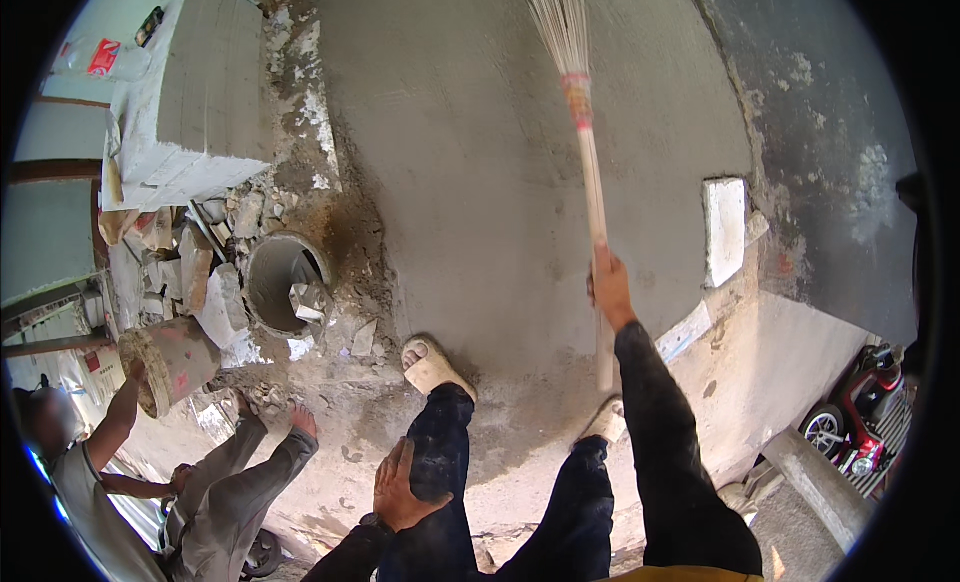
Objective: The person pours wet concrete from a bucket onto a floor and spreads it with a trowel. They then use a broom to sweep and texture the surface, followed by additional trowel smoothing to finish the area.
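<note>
My right hand (612, 285) is wrapped round the wooden handle of a broom (588, 162). The broom's stiff pale bristles point away from me, over a wide patch of smooth wet cement (470, 182); I cannot tell whether they touch it. Below my grip, the handle's butt end comes down between my feet. On my left thigh rests my left hand (400, 490), holding nothing, with its fingers stretched out and a dark watch band at the wrist. Both my feet, in tan slippers (440, 367), stand at the near edge of the cement.
A round pipe opening (285, 282) with rubble in it lies left of the cement, beside broken bricks (205, 282). At far left another person grips a dirty bucket (175, 362). A white block (724, 230) lies along the right edge. A red motorbike (875, 417) stands at lower right.
</note>
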A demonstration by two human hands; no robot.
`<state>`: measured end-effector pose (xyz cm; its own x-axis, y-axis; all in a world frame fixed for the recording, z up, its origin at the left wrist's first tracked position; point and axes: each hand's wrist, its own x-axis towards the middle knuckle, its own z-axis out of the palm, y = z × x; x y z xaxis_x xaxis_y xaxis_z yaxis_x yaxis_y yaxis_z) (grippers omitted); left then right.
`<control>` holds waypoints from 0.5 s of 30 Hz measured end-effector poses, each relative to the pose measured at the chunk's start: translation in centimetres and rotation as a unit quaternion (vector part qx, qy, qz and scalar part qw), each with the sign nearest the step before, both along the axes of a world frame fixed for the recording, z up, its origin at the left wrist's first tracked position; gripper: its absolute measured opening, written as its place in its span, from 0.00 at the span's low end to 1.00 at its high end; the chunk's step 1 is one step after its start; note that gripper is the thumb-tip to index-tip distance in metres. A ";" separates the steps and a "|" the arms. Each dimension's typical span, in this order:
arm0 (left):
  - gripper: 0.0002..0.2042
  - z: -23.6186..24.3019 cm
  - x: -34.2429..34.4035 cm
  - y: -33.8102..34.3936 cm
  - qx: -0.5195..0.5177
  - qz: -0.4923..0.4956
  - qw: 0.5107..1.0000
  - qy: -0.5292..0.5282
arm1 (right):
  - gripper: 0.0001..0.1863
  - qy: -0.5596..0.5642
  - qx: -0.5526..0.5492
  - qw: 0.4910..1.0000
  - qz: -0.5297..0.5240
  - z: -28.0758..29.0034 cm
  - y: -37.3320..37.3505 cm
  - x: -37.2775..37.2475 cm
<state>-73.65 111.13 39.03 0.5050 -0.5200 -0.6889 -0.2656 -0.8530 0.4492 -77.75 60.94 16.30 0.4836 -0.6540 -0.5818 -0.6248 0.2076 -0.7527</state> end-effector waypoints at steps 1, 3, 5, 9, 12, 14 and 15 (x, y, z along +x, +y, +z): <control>0.62 0.0 -0.2 0.0 0.003 0.016 1.000 0.016 | 0.43 -0.012 0.009 1.000 -0.013 -0.1 -1.1 2.5; 0.62 0.0 -0.8 0.2 -0.005 0.011 1.000 0.007 | 0.44 0.100 -0.036 0.994 -0.010 -0.9 -1.8 5.3; 0.62 0.0 -1.3 0.3 -0.002 -0.001 1.000 -0.005 | 0.46 0.135 -0.024 0.991 -0.012 -2.1 -1.3 5.3; 0.62 -0.2 -2.1 0.0 0.010 -0.005 1.000 -0.002 | 0.47 0.119 -0.097 0.988 0.018 -3.0 1.3 -0.8; 0.61 0.0 -2.2 -0.4 0.014 -0.002 1.000 0.004 | 0.45 0.205 -0.005 0.979 -0.016 -1.4 3.1 -5.3; 0.60 0.2 -2.1 -0.5 0.015 -0.006 1.000 -0.004 | 0.40 0.133 -0.019 0.990 -0.033 -0.2 4.1 -6.0; 0.60 0.2 -2.0 -0.5 0.018 -0.009 1.000 -0.008 | 0.39 0.089 -0.035 0.995 -0.034 0.3 4.4 -5.2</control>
